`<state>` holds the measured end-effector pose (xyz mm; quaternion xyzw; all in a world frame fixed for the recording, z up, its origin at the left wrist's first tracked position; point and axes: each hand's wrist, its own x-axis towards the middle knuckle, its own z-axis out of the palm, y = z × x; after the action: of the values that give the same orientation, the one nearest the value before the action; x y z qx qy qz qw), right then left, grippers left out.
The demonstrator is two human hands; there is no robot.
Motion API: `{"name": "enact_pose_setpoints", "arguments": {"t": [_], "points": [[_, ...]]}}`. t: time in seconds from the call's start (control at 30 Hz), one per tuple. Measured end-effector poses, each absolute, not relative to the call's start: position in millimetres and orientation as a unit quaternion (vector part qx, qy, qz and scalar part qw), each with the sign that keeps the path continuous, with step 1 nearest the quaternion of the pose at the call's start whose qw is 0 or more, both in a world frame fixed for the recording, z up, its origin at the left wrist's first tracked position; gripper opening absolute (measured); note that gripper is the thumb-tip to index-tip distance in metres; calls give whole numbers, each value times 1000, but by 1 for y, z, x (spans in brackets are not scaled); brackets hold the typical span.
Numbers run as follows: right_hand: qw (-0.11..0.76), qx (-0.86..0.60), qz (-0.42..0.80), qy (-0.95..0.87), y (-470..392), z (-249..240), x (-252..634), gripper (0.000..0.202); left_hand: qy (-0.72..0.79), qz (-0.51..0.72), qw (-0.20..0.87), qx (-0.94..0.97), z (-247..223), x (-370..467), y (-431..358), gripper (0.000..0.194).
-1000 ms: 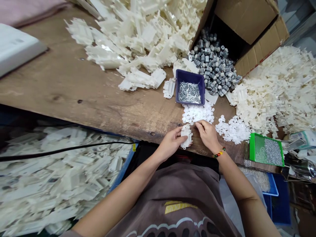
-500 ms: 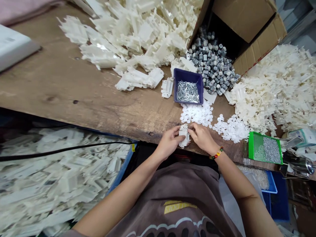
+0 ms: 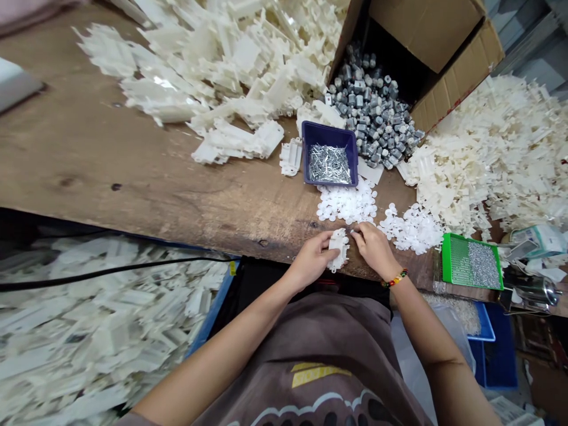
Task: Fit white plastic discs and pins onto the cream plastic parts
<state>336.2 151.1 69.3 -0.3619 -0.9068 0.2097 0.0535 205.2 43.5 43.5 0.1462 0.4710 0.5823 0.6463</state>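
My left hand (image 3: 314, 259) pinches a cream-white plastic housing (image 3: 339, 251) between thumb and fingers at the table's front edge. Just to its right, my right hand (image 3: 373, 248) has thumb and forefinger pressed together, with a small greyish bit at the tips too tiny to name. That hand is apart from the housing. Beyond both hands lie small white plastic discs (image 3: 346, 202) in a loose pile, and a second pile of white discs (image 3: 412, 229) spreads to the right. A dark purple tub (image 3: 331, 133) of thin metal pins (image 3: 329, 164) stands behind the first pile.
Small grey motors (image 3: 377, 112) spill from a cardboard box (image 3: 426, 35). Heaps of cream plastic parts (image 3: 248, 65) cover the back, with more pale parts (image 3: 497, 160) at right. A green tray (image 3: 448, 260) holds small metal pieces. A bin of white parts (image 3: 110, 331) sits below left.
My right hand has drawn off the housing to the right, fingertips still pinched. My left hand keeps the housing, now slightly tilted. The whole view has shifted a little.
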Motion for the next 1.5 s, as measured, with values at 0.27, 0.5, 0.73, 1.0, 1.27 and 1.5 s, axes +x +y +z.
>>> {"name": "enact_pose_setpoints", "arguments": {"t": [0.27,0.5,0.73,1.0,1.27,1.5], "points": [[85,-367,340,-862,140,84,324,8,490,589,622,162,40,207,45,49],[64,-384,280,-877,128,81,319,11,495,586,612,193,39,207,43,47],[95,-385,325,-858,131,80,320,5,492,583,621,180,40,207,44,53],[80,-352,304,-882,137,94,318,4,476,583,636,171,39,207,44,51],[77,-379,345,-855,135,86,320,1,479,586,628,179,41,206,43,51],[90,-383,352,-849,131,86,321,1,481,573,641,170,41,206,43,54]]}}
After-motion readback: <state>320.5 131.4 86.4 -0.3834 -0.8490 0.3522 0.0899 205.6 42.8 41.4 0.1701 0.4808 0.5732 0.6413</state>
